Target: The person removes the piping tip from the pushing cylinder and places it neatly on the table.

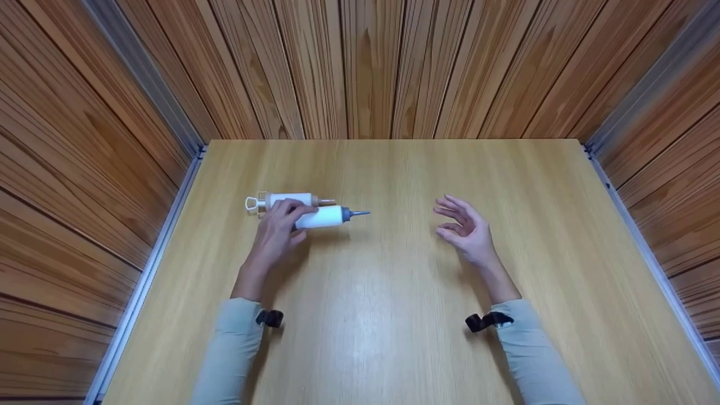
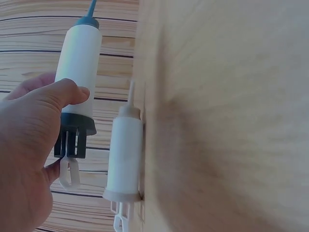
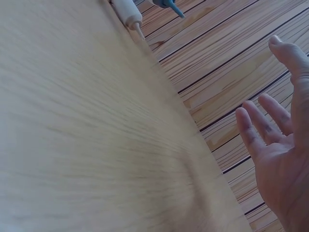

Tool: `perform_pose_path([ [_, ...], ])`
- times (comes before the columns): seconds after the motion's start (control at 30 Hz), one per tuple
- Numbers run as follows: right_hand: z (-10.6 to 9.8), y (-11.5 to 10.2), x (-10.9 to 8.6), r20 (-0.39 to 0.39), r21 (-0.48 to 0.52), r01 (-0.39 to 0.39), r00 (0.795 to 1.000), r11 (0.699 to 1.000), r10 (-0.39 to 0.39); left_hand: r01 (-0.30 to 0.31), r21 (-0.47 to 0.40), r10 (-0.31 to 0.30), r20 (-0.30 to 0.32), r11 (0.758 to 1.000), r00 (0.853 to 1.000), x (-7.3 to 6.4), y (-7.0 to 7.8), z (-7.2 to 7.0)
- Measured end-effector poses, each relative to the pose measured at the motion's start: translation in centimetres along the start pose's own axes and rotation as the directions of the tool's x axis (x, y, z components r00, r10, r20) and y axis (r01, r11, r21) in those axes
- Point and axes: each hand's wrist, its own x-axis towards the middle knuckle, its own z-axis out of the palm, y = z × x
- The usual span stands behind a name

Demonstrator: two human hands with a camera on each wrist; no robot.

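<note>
My left hand (image 1: 274, 226) grips a large white syringe (image 1: 326, 217) with a blue-grey nozzle, dark collar and white pull handle. In the left wrist view the thumb lies across the barrel of this syringe (image 2: 81, 58), which is held above the table with its nozzle toward the right in the head view. Just behind it, a second white syringe (image 1: 290, 199) with beige ends lies on the table, its loop handle to the left. My right hand (image 1: 467, 229) hovers over the table's right half, fingers loosely bent and holding nothing.
A light wooden table (image 1: 371, 326) spreads under both hands. Wood-plank walls (image 1: 368, 67) stand at its back and sides, with metal rails (image 1: 157, 247) along the side edges. Each wrist carries a small black camera (image 1: 270, 318).
</note>
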Motion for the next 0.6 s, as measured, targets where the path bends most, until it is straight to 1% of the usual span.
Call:
perform_pose_path([
  [0.13, 0.5, 0.0, 0.0, -0.003, -0.015, -0.011, 1.0, 1.0, 0.011, 0.02, -0.038, -0.02, 0.009, 0.999, 1.0, 0.2, 0.5, 0.1],
  [0.23, 0.8, -0.1, 0.0, -0.009, -0.034, -0.025, 1.0, 0.999, 0.025, 0.015, -0.061, -0.014, 0.005, 0.998, 1.0, 0.3, 1.0, 0.3],
  [0.4, 1.2, -0.5, 0.2, -0.025, -0.065, -0.051, 0.998, 0.997, 0.049, -0.031, -0.074, 0.03, -0.017, 0.997, 0.999, 0.9, 2.0, 0.5],
  [0.6, 2.0, -1.1, 0.1, -0.019, -0.084, -0.065, 0.998, 0.994, 0.064, -0.076, -0.089, 0.074, -0.028, 0.993, 0.997, 1.3, 3.4, 0.5],
])
